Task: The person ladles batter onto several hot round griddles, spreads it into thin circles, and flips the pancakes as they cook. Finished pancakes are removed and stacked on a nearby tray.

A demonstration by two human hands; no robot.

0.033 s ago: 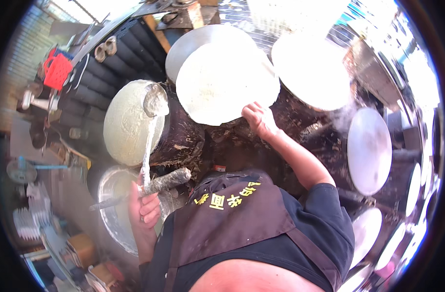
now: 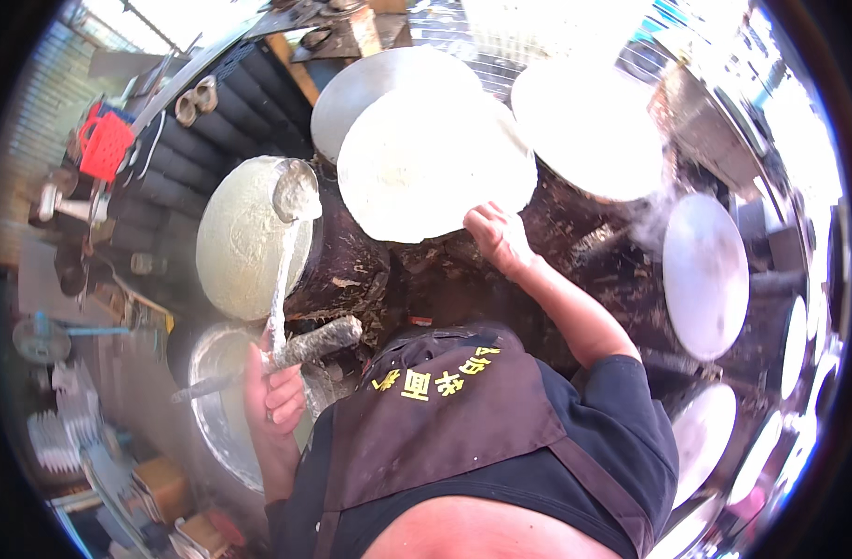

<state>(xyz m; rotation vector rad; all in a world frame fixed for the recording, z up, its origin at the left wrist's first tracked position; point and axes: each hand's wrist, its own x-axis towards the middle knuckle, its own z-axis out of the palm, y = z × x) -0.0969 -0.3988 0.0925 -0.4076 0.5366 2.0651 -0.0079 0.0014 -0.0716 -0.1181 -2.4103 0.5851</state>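
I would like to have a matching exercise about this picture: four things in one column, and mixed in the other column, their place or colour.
Things:
1. Left hand
2. Right hand
3. Basket
4. Apron

Places and colours:
A. Dark brown, with yellow lettering
B. At the edge of the large white round sheet
C. Around the handle of the ladle and a thick crusted stick
D. Bright red

Right pairs: 1-C, 2-B, 3-D, 4-A
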